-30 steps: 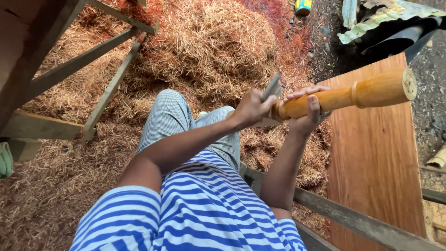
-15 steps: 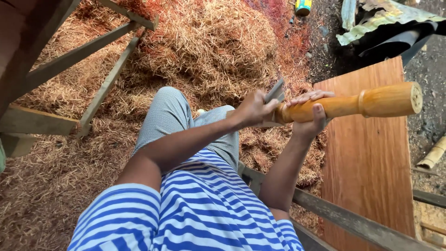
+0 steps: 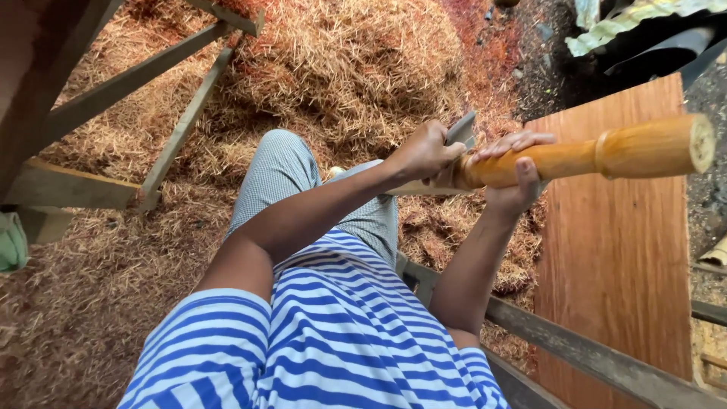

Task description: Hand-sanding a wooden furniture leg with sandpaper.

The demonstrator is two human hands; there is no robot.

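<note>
A rough woodworking workshop, partly open to bare ground. Deep heaps of reddish-brown wood shavings point(image 3: 333, 68) cover the floor, a weathered grey timber frame point(image 3: 129, 83) stands among them, a broad reddish-brown wooden plank point(image 3: 613, 250) lies flat, and a turned, golden-yellow wooden post point(image 3: 606, 151) is being shaped here.

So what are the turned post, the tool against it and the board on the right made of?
Post: wood, it seems, golden and smooth with a slight sheen; end grain shows at the cut end.
Tool: likely metal, a flat dull grey blade, mostly hidden by the left hand.
Board: reddish-brown wood or plywood, matte, with faint lengthwise grain.
Right hand grips the post.
</note>
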